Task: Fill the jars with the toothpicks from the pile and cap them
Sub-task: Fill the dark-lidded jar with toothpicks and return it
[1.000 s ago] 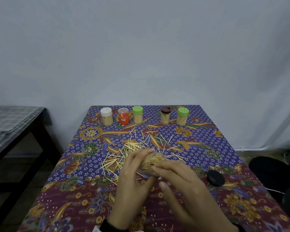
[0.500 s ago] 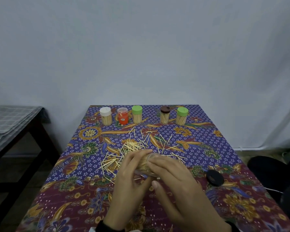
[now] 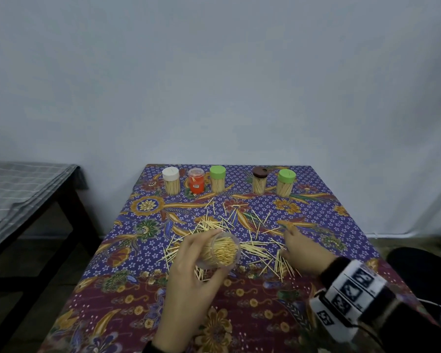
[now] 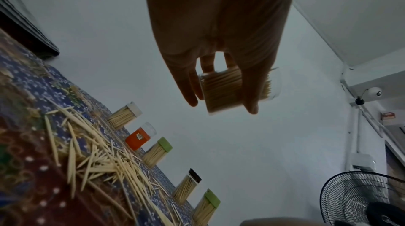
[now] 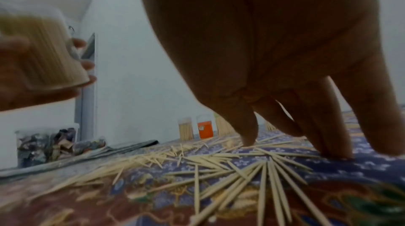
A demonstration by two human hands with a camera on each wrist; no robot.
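Observation:
My left hand (image 3: pixel 189 261) grips a clear uncapped jar (image 3: pixel 220 252) packed with toothpicks, lifted off the cloth with its mouth tilted toward me. The left wrist view shows the jar (image 4: pixel 221 84) between fingers and thumb. My right hand (image 3: pixel 301 250) lies to the jar's right, its straight fingers (image 5: pixel 249 136) touching loose toothpicks (image 5: pixel 219 158) on the patterned tablecloth (image 3: pixel 329 212). The pile (image 3: pixel 214 225) spreads behind and under both hands. The black cap seen earlier is hidden behind my right wrist.
Several capped jars stand in a row at the table's back edge: white (image 3: pixel 172 180), orange (image 3: pixel 196 180), green (image 3: pixel 217 179), brown (image 3: pixel 259 180), green (image 3: pixel 286 182). A dark table with checked cloth (image 3: pixel 23 194) stands left. A fan (image 4: pixel 361 198) stands right.
My right hand has let go of the jar and moved right, down onto the scattered toothpicks. My left hand alone now holds the jar, tipped more upright.

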